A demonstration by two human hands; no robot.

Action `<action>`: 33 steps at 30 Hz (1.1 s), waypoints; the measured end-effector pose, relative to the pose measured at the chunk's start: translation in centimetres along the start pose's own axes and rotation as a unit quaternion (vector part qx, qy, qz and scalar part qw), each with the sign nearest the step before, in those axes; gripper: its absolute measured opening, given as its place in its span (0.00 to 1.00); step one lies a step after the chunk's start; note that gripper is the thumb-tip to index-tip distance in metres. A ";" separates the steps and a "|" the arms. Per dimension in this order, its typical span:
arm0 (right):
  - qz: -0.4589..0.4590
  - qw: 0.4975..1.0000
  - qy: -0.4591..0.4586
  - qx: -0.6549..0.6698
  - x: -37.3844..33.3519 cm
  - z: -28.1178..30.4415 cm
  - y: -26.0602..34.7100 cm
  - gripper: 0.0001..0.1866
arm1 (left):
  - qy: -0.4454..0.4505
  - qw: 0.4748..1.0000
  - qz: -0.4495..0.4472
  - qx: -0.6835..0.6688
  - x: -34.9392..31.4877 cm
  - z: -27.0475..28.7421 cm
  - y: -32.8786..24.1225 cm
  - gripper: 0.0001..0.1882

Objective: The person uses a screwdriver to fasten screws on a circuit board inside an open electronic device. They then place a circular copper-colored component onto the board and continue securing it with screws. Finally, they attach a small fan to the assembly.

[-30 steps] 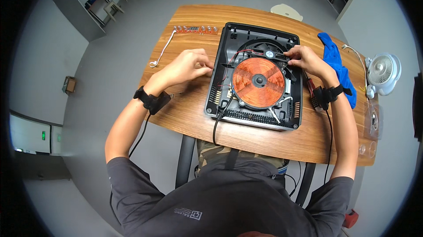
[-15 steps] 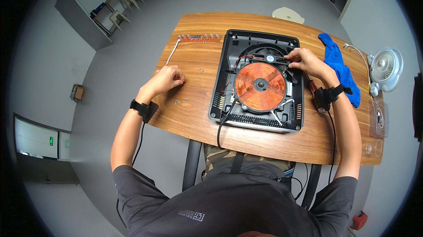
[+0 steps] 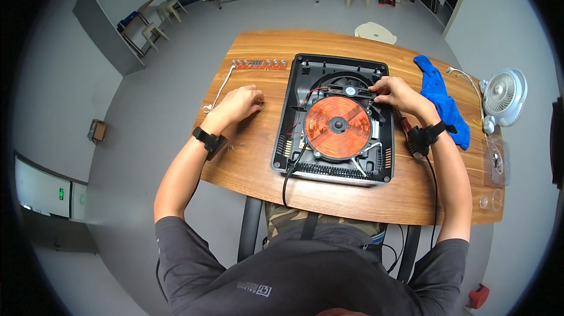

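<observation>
An opened induction cooker (image 3: pixel 284 134) lies on the wooden table, its black shell showing a round copper coil (image 3: pixel 321 130). Beyond the coil is a black fan with a pale hub (image 3: pixel 351 90). At the right end of the fan's frame my right hand (image 3: pixel 396 93) has its thumb and finger pinched together; what is between them is hidden. My left hand (image 3: pixel 242 104) hangs low over the table left of the cooker, fingers curled in and their tips out of sight. Closer to me lie small metal pieces (image 3: pixel 231 147). Farther back sits an orange circuit board (image 3: pixel 258 64) with a white cable.
A red-and-black handled tool (image 3: pixel 408 131) lies right of the cooker, partly behind my wrist. Farther right are a blue cloth (image 3: pixel 442 101), a small white fan (image 3: pixel 504 94), a clear plastic tray (image 3: pixel 496 162) and a clear cup (image 3: pixel 497 199). A stool (image 3: pixel 376 33) stands past the table.
My left hand has shifted right, over the spot where small metal pieces lay on the table. My right hand stays at the fan's frame. The whole view has tilted slightly.
</observation>
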State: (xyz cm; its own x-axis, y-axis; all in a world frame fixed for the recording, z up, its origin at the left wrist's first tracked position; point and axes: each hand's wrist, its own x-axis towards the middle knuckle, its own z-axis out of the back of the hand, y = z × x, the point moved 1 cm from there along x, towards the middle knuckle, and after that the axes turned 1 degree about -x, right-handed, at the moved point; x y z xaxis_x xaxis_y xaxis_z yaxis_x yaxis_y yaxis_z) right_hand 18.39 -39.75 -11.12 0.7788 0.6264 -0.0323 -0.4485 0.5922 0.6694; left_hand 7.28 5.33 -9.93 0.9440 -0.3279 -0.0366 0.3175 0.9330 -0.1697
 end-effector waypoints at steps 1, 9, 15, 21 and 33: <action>-0.001 1.000 0.001 -0.002 -0.1 0.0 0.3 0.20 | -0.001 1.000 -0.002 0.002 0.1 0.0 -0.1 0.12; 0.008 1.000 0.007 -0.010 -0.2 0.2 0.7 0.20 | -0.017 0.999 -0.038 0.012 0.8 -1.0 0.3 0.10; 0.008 1.000 0.006 -0.014 0.1 0.0 0.5 0.20 | -0.029 0.997 -0.071 0.015 1.3 -2.2 1.1 0.06; -0.001 1.000 0.007 -0.010 -0.1 0.1 0.3 0.20 | -0.058 0.996 -0.072 0.021 1.3 -2.5 0.9 0.05; 0.019 0.995 0.021 -0.092 -0.8 0.5 2.2 0.23 | -0.116 0.992 -0.041 -0.024 0.3 2.1 -2.0 0.06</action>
State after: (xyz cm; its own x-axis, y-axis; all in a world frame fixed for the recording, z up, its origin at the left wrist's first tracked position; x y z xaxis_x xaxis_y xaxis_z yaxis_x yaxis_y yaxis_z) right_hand 17.02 -39.20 -9.23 0.7425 0.6684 -0.0426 -0.5529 0.6476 0.5242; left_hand 7.13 3.63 -7.58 0.9123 -0.3539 0.2060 0.3944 0.8949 -0.2088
